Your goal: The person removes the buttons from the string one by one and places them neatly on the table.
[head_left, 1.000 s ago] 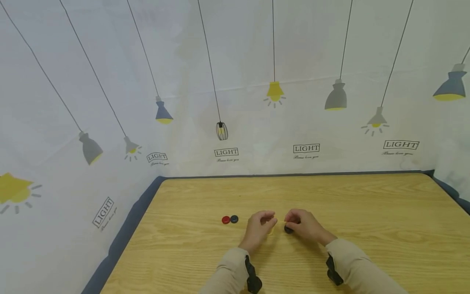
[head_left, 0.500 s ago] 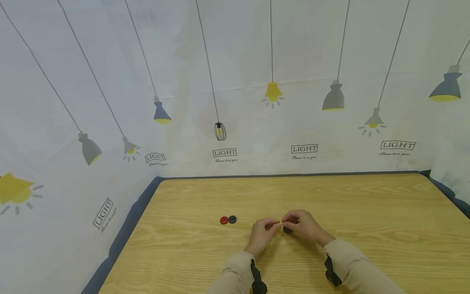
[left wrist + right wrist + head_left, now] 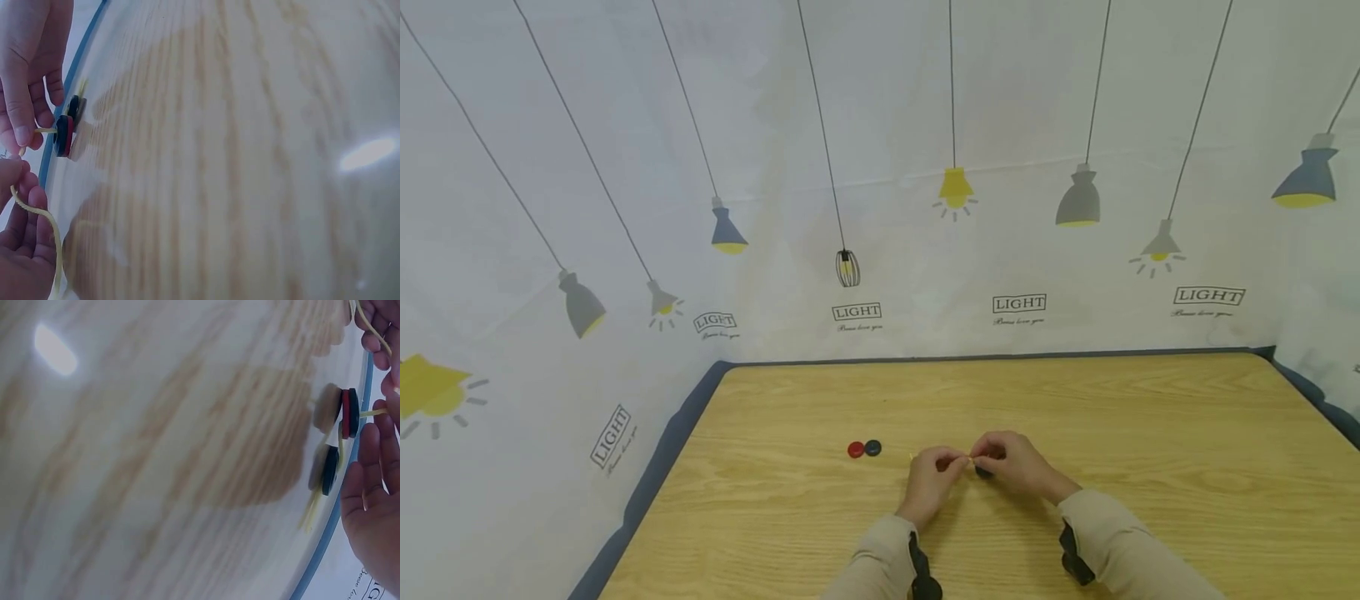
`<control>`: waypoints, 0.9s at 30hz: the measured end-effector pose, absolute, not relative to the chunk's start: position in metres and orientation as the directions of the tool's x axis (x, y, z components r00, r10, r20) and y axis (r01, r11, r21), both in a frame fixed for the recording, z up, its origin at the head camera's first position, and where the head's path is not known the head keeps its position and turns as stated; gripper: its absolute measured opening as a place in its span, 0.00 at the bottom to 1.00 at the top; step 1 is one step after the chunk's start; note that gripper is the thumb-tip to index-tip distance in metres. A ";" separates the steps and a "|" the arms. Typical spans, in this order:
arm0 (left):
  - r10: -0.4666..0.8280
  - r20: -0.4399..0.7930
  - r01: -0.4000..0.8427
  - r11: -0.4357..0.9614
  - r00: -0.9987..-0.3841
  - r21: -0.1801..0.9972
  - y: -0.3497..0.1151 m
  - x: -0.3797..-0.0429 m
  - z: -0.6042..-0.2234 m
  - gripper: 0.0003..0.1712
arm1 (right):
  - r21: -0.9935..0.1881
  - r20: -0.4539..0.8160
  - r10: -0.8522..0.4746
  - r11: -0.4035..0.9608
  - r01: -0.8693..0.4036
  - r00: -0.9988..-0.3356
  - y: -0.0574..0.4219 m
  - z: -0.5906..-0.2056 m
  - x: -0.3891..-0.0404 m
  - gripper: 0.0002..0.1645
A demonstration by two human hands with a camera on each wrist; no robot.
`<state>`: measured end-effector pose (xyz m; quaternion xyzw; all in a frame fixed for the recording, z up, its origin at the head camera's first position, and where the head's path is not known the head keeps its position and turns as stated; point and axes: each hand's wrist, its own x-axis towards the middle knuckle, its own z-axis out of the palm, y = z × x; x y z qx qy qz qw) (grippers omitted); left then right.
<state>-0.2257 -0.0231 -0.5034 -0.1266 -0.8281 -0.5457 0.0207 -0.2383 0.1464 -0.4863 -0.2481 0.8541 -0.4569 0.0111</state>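
My left hand point(image 3: 928, 483) pinches a thin yellow cord point(image 3: 51, 219) between thumb and fingertips, and a length of it hangs down by the palm. Tip to tip with it, my right hand point(image 3: 1018, 462) also pinches the cord. Close below the right fingertips hangs a dark disc point(image 3: 983, 472). The right wrist view shows a red disc point(image 3: 346, 414) face to face with a dark disc point(image 3: 354, 412), the cord coming out of them toward the fingers. Another dark disc point(image 3: 330, 470) hangs beside them with loose cord ends point(image 3: 309, 515). The exact pinch point is partly hidden by the fingers.
A loose red disc point(image 3: 856, 450) and a dark disc point(image 3: 873, 448) lie side by side on the wooden table point(image 3: 790, 517), left of the hands. A white curtain point(image 3: 910, 250) printed with lamps stands behind the table.
My left hand has moved right until its fingertips meet those of the right hand at the cord. The right hand stays nearly in place with the discs under it.
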 end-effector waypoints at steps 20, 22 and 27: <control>0.124 0.122 0.161 0.391 -0.985 0.906 -0.020 -0.229 -0.505 0.07 | -0.738 0.127 -0.452 0.551 -0.389 -0.883 0.153 -0.490 -0.241 0.13; 0.116 0.119 0.155 0.388 -0.986 0.909 -0.019 -0.230 -0.504 0.07 | -0.729 0.126 -0.465 0.555 -0.400 -0.876 0.153 -0.491 -0.242 0.14; 0.116 0.111 0.148 0.389 -0.987 0.909 -0.019 -0.230 -0.505 0.07 | -0.725 0.126 -0.488 0.548 -0.416 -0.864 0.153 -0.490 -0.242 0.14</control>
